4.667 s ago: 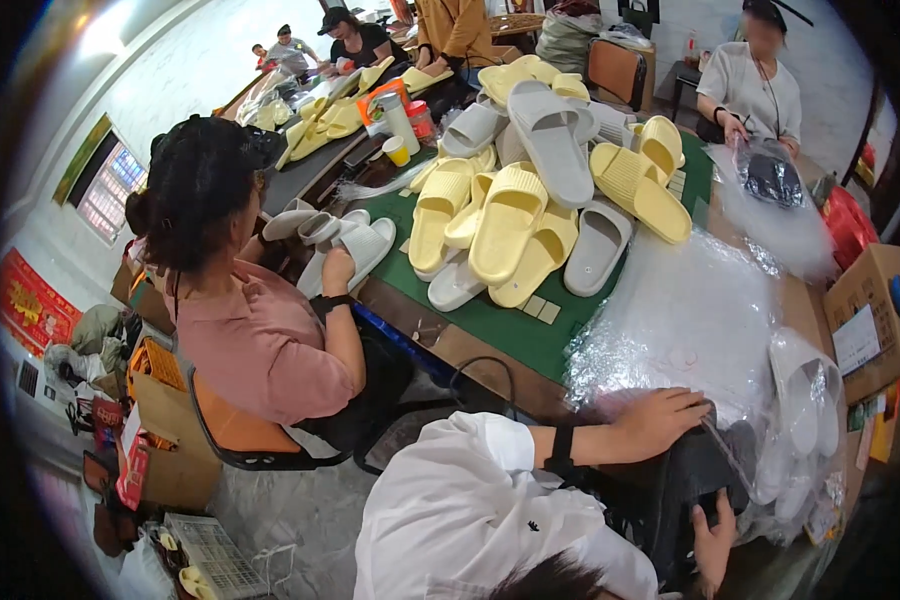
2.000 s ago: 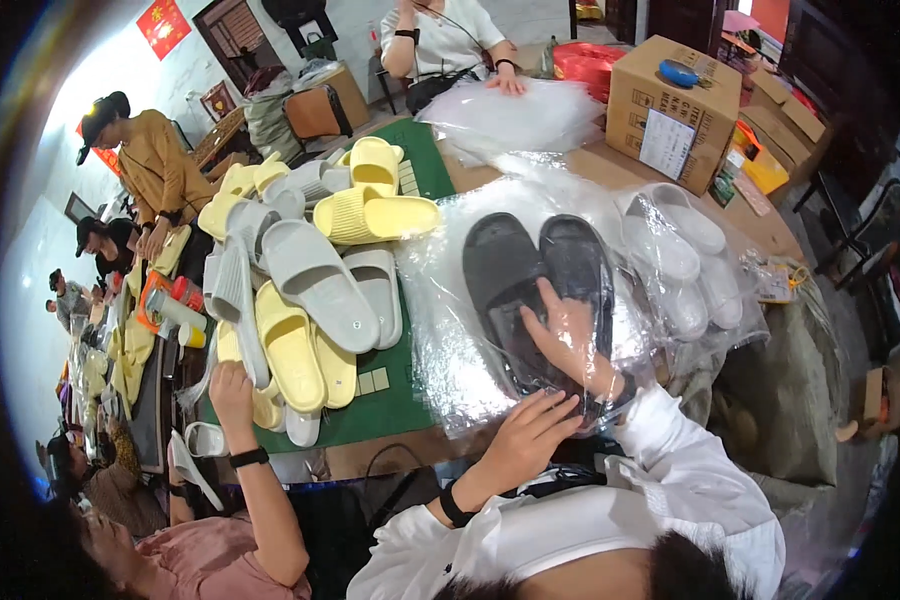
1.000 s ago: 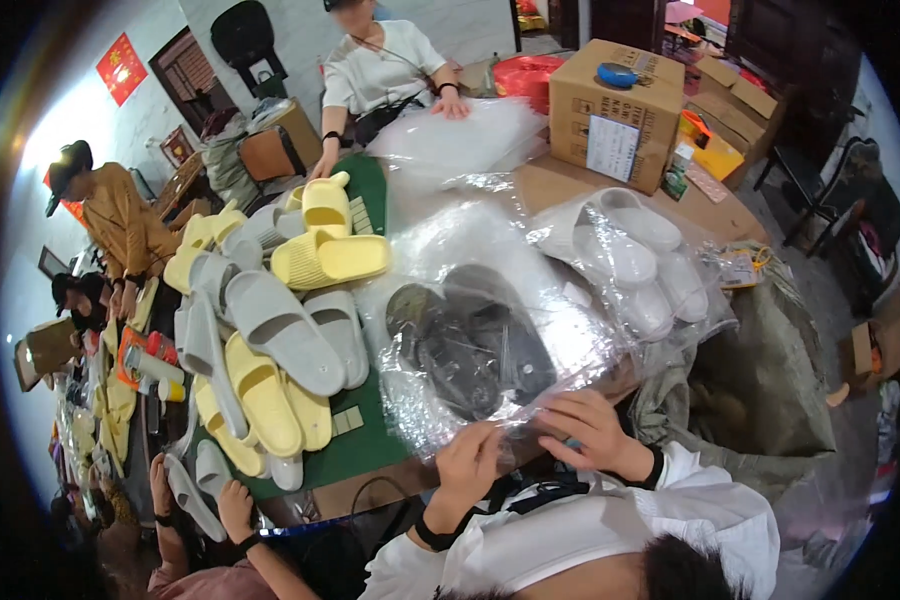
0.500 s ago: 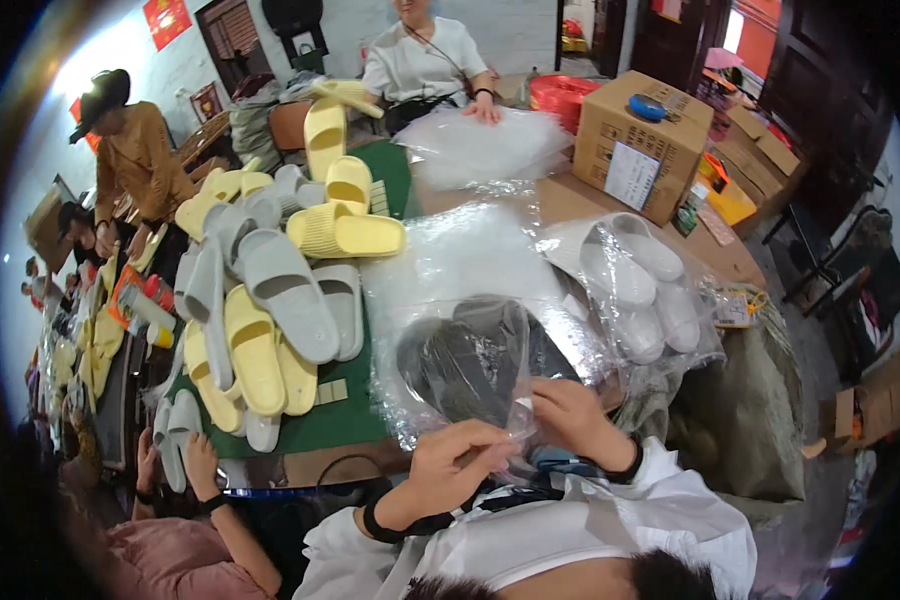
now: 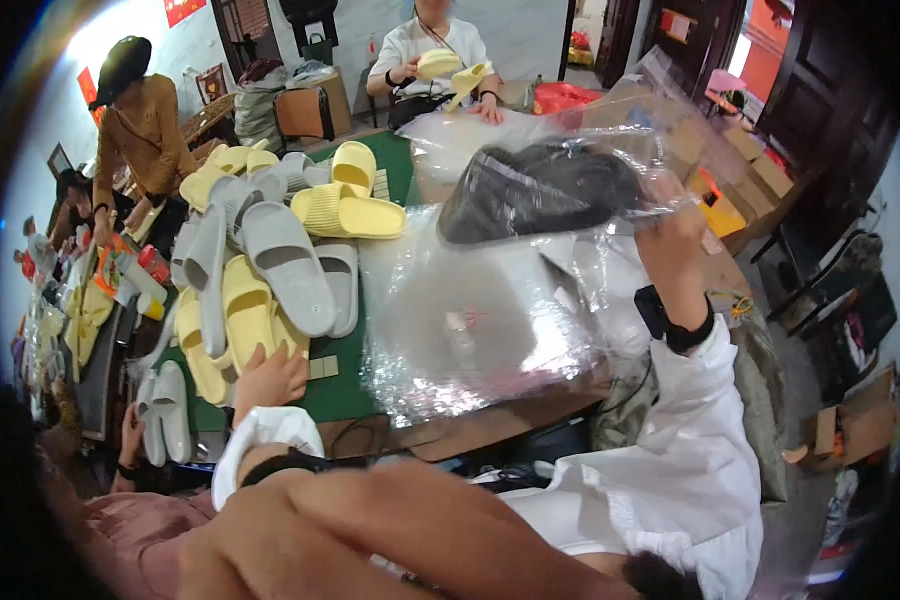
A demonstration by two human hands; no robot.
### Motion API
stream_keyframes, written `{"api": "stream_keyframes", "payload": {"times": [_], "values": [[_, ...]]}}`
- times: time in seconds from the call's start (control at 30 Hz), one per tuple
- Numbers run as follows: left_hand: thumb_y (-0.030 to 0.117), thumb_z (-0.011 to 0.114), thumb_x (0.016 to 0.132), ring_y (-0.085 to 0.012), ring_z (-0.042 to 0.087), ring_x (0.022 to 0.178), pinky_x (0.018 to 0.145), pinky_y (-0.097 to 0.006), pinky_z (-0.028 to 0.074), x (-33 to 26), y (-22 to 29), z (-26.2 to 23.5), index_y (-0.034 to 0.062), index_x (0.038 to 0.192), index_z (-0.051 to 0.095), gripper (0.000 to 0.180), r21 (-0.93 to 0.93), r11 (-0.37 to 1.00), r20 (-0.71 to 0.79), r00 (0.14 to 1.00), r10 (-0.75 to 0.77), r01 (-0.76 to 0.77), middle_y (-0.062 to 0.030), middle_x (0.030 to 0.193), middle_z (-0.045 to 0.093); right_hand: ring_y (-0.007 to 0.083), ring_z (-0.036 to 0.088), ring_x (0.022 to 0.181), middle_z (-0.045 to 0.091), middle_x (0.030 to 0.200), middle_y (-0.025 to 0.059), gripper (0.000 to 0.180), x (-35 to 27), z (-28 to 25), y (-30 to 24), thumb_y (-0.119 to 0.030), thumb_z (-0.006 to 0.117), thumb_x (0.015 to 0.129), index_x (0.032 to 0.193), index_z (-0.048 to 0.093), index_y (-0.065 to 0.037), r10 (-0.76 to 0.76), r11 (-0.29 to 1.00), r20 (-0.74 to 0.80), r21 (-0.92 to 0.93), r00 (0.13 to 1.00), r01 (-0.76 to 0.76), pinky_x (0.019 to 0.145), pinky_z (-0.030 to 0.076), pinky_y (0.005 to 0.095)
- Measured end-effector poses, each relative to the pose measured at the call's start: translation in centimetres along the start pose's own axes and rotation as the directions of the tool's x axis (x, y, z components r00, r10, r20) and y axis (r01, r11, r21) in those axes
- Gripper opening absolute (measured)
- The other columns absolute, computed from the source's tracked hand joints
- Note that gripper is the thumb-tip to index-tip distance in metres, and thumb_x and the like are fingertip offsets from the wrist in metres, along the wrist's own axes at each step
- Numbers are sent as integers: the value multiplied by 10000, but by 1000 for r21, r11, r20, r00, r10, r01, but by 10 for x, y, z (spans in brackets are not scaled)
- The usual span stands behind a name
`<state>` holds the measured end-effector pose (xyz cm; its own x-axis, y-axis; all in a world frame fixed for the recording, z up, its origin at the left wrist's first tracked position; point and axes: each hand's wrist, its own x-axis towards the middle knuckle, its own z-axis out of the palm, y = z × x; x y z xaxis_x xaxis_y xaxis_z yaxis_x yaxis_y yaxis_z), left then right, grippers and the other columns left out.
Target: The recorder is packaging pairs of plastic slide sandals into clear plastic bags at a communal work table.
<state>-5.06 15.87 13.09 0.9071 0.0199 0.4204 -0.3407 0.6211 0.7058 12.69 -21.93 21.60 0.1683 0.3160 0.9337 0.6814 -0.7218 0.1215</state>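
Observation:
My right hand (image 5: 672,248) is raised above the table and shut on a clear plastic bag (image 5: 610,120) that holds a pair of black slippers (image 5: 540,188). The bag hangs tilted over a stack of clear plastic bags (image 5: 470,325) lying on the table. My left hand (image 5: 268,380), in a white cuff, rests with its fingers apart on the yellow slippers (image 5: 232,325) at the near edge of the green mat (image 5: 342,392). It holds nothing that I can see. A blurred forearm fills the bottom of the view.
Grey slippers (image 5: 285,265) and more yellow slippers (image 5: 345,205) are piled on the mat. A person across the table holds yellow slippers (image 5: 448,68). Another person (image 5: 145,125) stands at the left. A co-worker's hand (image 5: 130,440) reaches in at the lower left. Cardboard boxes (image 5: 745,170) stand at the right.
The bagged black slippers lay flat on the table under both my hands. Now my right hand has lifted the bag up, and my left hand has moved left onto the yellow slippers.

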Motion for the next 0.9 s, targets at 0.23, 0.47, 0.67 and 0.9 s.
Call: {"api": "stream_keyframes", "payload": {"times": [0.23, 0.47, 0.67, 0.9], "values": [[399, 470, 887, -224, 392, 1103, 914, -326, 335, -41, 8, -153, 156, 1272, 435, 456, -630, 704, -259, 766, -588, 327, -34, 1250, 431, 338, 628, 804, 644, 851, 170, 172, -72, 54, 85, -76, 557, 775, 930, 631, -65, 460, 855, 349, -422, 817, -302, 645, 502, 404], [527, 455, 854, -273, 323, 1198, 936, -403, 311, -39, -8, -176, 231, 1223, 474, 473, -584, 633, -116, 719, -685, 508, -45, 1330, 364, 266, 634, 951, 667, 972, 146, 310, -46, 18, 44, -243, 574, 867, 1074, 612, -14, 517, 778, 488, 74, 703, -624, 813, 485, 351], [408, 449, 886, -258, 431, 1107, 904, -370, 353, -43, -2, -173, 104, 1232, 476, 461, -383, 810, -244, 797, -553, 445, -20, 1217, 482, 347, 481, 1158, 534, 1221, 161, 625, 36, -89, -108, -532, 575, 828, 1230, 476, -64, -140, -466, 63, 876, 988, -122, 923, 404, 456], [300, 464, 911, -221, 458, 1113, 952, -354, 353, -206, 102, -49, 134, 1201, 544, 343, 121, 977, 209, 967, 147, -175, -60, 1225, 507, 241, 366, 1264, 461, 1321, 114, 444, 31, -135, -118, -340, 552, 864, 1277, 468, -203, -34, -451, -366, 836, 930, 313, 1014, 292, 380]]}}
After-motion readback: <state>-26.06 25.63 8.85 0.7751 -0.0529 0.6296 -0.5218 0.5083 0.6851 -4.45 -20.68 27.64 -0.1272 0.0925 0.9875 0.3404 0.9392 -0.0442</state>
